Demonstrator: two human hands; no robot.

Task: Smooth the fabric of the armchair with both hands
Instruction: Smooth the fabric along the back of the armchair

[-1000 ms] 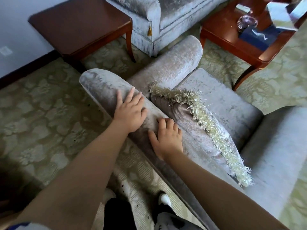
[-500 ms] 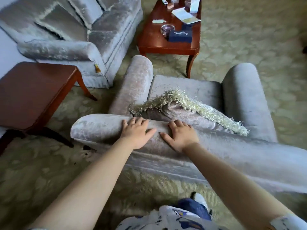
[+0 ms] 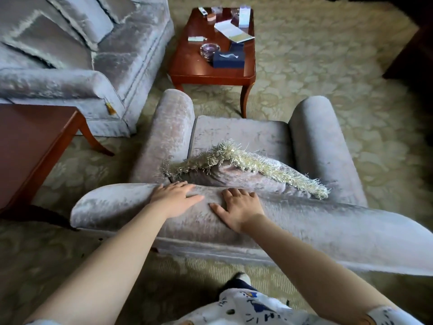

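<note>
Armchair (image 3: 304, 221) backrest top, left hand (image 3: 174, 200) and right hand (image 3: 241, 211) flat on it

**Person's clothing, head view**

White top (image 3: 246, 308) with blue and black scribble print; short sleeves, right sleeve (image 3: 389, 314) in same print; forearms bare; left hand (image 3: 174, 200) and right hand (image 3: 241, 211) bare; dark blue trouser leg (image 3: 236, 286); white shoe toe (image 3: 241, 276).

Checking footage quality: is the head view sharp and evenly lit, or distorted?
Head view: wide-angle distortion bows the armchair; corners darken; soft daylight sheens its velvet; left hand and right hand look sharp, the coffee table slightly softer.
</note>
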